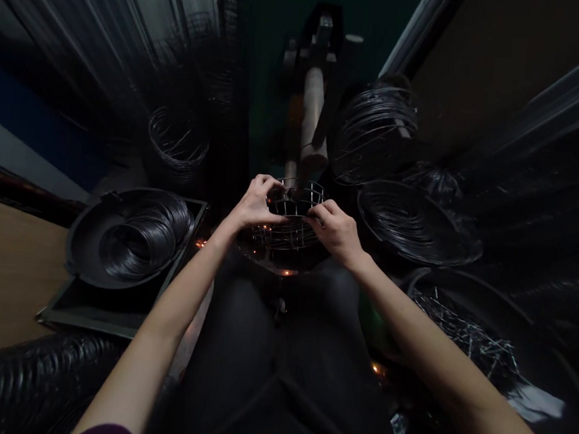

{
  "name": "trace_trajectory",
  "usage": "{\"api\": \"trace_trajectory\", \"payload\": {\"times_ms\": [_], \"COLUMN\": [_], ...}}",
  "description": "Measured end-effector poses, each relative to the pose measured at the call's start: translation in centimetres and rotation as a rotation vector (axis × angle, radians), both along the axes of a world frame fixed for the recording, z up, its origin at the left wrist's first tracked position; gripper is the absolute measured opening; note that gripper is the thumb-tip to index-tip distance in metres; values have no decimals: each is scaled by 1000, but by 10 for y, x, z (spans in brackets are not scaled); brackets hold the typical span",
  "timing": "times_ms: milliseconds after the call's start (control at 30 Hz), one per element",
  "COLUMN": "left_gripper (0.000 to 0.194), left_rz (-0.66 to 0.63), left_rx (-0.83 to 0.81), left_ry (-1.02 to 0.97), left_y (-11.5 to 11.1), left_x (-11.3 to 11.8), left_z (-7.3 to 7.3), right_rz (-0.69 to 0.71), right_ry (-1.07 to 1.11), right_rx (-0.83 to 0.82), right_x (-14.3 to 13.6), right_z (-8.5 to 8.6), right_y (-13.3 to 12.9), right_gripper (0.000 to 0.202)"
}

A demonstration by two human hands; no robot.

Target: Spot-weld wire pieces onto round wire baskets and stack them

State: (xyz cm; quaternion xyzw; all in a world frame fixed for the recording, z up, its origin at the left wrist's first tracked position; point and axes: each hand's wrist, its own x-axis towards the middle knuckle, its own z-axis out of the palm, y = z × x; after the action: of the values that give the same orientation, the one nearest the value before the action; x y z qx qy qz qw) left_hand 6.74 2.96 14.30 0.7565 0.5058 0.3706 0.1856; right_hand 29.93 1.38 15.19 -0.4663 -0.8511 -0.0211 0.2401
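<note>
A round wire cage (292, 236) of thin metal rods is in front of me, above my lap, beneath the thick arm of a machine (314, 108). On its left side, my left hand (259, 203) grips the upper ring, thumb along the near edge and fingers over the far edge. My right hand (337, 230) is closed at the right of the same ring, thumb and fingers pinched together. Part of the machine's lower rod (290, 170) reaches down to the cage's opening. Small orange sparks glow around the cage and below it.
At left, a dark pan (84, 244) holds coiled wire rings (140, 242). On the right are a stack of wire rings (374, 127), a basin with more rings (399, 219), and a basin of short bent wire pieces (465, 331). A wire basket (177, 145) stands further back left.
</note>
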Motion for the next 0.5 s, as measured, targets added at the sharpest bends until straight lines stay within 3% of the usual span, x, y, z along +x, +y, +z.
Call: {"api": "trace_trajectory", "payload": {"times_ms": [300,500], "left_gripper": [67,69], "left_rz": [-8,32], "left_rx": [-20,-44], "left_ry": [-16,-17], "left_y": [10,37], "left_x": [-2,-5], "left_z": [1,7], "right_rz": [-47,-97], "right_ry": [91,129], "right_rx": [-76,-108], "right_x": [-3,-18], "right_z": [4,9], "right_y": [7,29], "right_gripper": [11,12]}}
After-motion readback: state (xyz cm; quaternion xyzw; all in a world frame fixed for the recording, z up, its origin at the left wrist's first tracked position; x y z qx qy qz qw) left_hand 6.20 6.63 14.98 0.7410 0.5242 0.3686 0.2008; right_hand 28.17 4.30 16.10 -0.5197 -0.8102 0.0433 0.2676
